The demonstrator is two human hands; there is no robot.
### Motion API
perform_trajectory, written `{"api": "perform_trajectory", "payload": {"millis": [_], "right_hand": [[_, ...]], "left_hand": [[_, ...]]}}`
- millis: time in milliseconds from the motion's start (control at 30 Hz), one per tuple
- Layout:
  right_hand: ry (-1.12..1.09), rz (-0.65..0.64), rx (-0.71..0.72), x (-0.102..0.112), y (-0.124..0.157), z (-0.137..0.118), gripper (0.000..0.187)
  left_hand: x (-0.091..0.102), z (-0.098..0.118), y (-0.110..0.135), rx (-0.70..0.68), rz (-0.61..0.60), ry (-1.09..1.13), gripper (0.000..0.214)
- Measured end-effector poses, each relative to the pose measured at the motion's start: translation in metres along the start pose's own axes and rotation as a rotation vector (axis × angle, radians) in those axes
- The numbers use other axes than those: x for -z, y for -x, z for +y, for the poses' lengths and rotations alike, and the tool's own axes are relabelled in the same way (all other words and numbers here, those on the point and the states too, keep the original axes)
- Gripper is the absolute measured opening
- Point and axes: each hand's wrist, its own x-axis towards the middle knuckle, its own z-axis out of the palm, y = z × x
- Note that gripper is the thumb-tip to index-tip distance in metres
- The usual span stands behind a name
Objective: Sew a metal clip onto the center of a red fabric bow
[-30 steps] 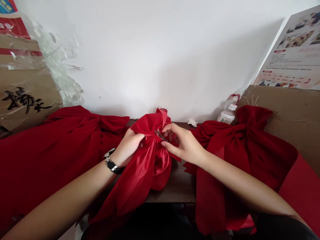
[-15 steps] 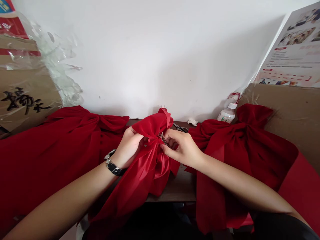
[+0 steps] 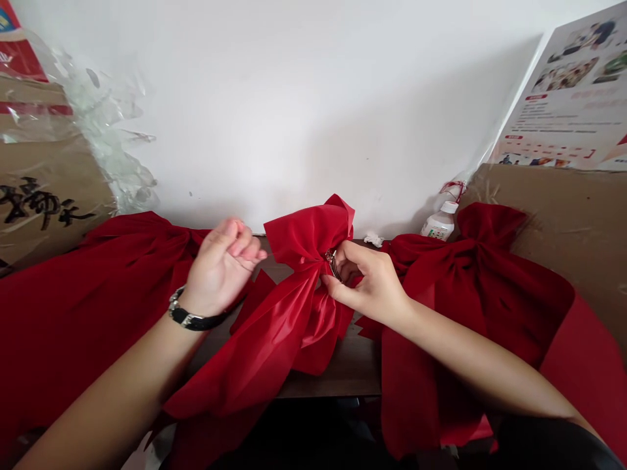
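Note:
A red fabric bow (image 3: 284, 307), gathered at its middle, hangs over the table in front of me. My right hand (image 3: 369, 277) pinches it at the gather, with a small dark metal piece (image 3: 333, 264) partly hidden under the fingers; its kind cannot be made out. Left of the bow, my left hand (image 3: 220, 264) is raised with curled fingers, thumb and forefinger pressed together. A faint thin line, like a thread (image 3: 281, 255), seems to run from this hand to the gather.
Red bows with long tails lie on both sides, left (image 3: 108, 281) and right (image 3: 465, 281). A white-capped bottle (image 3: 439, 222) and crumpled tissue (image 3: 373, 239) stand by the wall. Cardboard boxes (image 3: 44, 176) flank the dark table (image 3: 337, 385), the left one with loose plastic wrap.
My left hand has let go of the bow's fabric and moved left and up, away from it. My right hand keeps its hold at the gather, shifted slightly right with the bow.

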Motion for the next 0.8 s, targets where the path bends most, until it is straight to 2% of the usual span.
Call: {"api": "perform_trajectory", "payload": {"millis": [133,300,567,700,733,800], "right_hand": [[-0.018,0.004,0.013,0.000,0.001,-0.002,0.017],[-0.022,-0.038,-0.010,-0.003,0.002,-0.002,0.015],[-0.051,-0.074,-0.052,-0.004,0.002,0.003,0.016],[-0.081,-0.077,-0.082,-0.003,0.001,0.002,0.019],[-0.088,-0.076,-0.091,-0.003,0.001,0.002,0.020],[-0.098,-0.074,-0.106,-0.003,0.000,0.002,0.021]], "left_hand": [[0.020,0.015,-0.018,-0.125,0.085,0.020,0.017],[0.040,0.013,-0.034,-0.241,0.203,-0.134,0.024],[0.042,0.014,-0.030,-0.442,0.279,-0.482,0.023],[0.043,0.011,-0.027,-0.494,0.221,-0.483,0.023],[0.043,0.010,-0.024,-0.472,0.187,-0.469,0.023],[0.040,0.007,-0.015,-0.331,0.118,-0.419,0.023]]}}
